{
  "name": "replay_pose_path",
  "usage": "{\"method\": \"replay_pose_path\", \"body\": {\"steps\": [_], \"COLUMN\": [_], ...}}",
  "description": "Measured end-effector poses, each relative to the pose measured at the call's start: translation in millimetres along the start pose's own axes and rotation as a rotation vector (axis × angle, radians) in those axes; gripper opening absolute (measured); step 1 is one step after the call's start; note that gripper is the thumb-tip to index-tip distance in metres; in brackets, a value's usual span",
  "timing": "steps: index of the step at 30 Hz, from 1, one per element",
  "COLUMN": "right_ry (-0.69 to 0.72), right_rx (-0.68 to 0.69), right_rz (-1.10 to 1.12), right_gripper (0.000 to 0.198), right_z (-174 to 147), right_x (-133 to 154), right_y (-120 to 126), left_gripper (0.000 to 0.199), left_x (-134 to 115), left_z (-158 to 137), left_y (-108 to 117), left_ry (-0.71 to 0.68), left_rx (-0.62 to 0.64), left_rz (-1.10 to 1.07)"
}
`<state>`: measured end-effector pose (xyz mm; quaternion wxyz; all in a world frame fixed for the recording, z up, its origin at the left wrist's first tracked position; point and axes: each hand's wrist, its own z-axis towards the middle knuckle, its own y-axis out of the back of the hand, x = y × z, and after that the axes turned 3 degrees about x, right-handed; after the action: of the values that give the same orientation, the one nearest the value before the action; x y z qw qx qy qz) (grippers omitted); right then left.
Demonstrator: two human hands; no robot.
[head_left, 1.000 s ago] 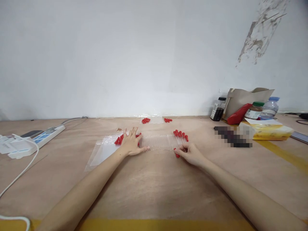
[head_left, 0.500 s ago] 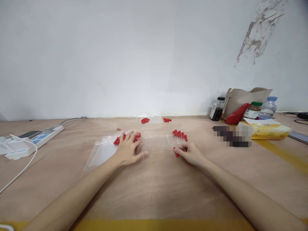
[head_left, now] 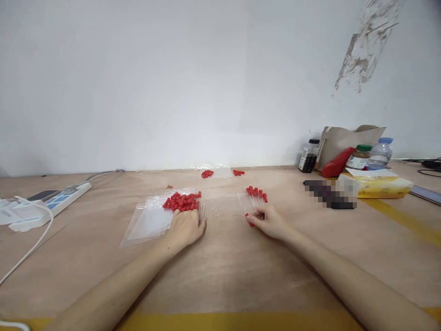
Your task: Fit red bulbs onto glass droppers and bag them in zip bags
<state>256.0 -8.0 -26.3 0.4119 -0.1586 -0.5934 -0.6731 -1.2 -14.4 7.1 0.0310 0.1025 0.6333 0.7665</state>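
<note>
My left hand [head_left: 186, 227] is closed at the near side of a pile of red rubber bulbs [head_left: 182, 201], its fingers curled down with the tips hidden. Whether it pinches anything does not show. Clear plastic bags [head_left: 144, 223] lie under the pile. To the right, thin clear tubes [head_left: 223, 203] lie side by side in a row, and several at the right end carry red bulbs [head_left: 257, 192]. My right hand [head_left: 270, 221] pinches at the near right end of the row, with a red rubber bulb [head_left: 249, 220] at its fingertips.
At the back are two small groups of red bulbs [head_left: 207, 174] with a clear bag [head_left: 222, 172]. A power strip [head_left: 51, 207] and white cable lie left. On the right stand a dark bottle [head_left: 309, 156], jars, a grey bag [head_left: 347, 142] and a yellow tissue pack [head_left: 386, 185].
My left hand, spread over the bulb pile before, has drawn back towards me and curled its fingers, uncovering the pile. My right hand stays at nearly the same place with the red bulb.
</note>
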Motion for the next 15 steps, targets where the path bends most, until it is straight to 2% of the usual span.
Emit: {"method": "replay_pose_path", "body": {"steps": [7, 15], "right_ry": [-0.028, 0.008], "right_rx": [-0.007, -0.053], "right_rz": [-0.009, -0.078], "right_gripper": [0.025, 0.025], "right_z": [-1.8, 0.2], "right_x": [4.6, 4.5], "right_y": [-0.9, -2.2], "left_gripper": [0.038, 0.033], "left_x": [0.8, 3.6], "left_z": [5.1, 4.0], "left_y": [3.3, 12.6], "left_ry": [0.066, 0.021], "left_rx": [0.058, 0.045], "left_rz": [-0.001, 0.013]}}
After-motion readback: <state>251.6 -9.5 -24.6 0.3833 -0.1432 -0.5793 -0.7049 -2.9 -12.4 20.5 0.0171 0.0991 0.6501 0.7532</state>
